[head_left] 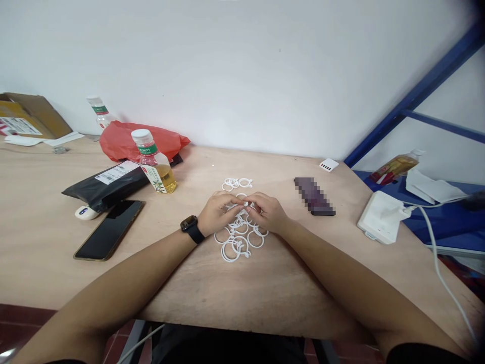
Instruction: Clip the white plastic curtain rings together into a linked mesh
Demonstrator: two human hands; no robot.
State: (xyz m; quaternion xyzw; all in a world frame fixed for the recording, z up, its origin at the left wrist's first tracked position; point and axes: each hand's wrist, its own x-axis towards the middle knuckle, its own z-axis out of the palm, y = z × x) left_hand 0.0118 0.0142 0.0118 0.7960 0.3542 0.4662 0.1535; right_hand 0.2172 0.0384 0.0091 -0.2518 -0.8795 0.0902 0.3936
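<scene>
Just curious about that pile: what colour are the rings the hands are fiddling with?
The rings are white, seen best in the head view.

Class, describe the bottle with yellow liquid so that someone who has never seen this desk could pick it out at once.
Start at the red bag by the wall, on the left of the wooden table. Just in front of it, beside the black parcel, stands the bottle. Unlike the other bottle farther back near the wall, it holds yellow liquid at its bottom and stands nearer the hands.
</scene>
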